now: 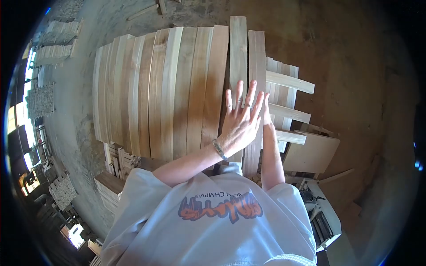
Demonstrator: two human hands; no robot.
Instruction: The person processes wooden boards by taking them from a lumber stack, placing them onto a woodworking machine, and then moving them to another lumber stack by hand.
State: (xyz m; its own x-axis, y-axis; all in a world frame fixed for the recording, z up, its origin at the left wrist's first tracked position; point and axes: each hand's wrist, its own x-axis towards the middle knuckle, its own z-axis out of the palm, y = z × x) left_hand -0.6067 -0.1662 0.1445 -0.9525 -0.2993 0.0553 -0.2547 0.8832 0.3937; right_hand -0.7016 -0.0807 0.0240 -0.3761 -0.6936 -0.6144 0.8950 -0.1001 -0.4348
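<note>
My left hand (242,119), with a bracelet on its wrist, lies palm down with fingers spread over two wooden boards. One is a grey-brown board (238,53); the other, a brownish board (257,57), is just to its right. Along the right edge of the brownish board is my right hand (267,111), seen edge-on with its fingers stretched upward and partly hidden by the left. Neither hand is wrapped around anything. A dark gap separates the grey-brown board from the row of boards (177,88) laid side by side on the left.
Light wooden bars (289,82) stick out to the right over more stacked boards. A flat panel (311,153) and a grey machine (324,217) stand at lower right. Wood stacks (108,188) sit at lower left. Loose sticks (143,12) lie on the floor beyond.
</note>
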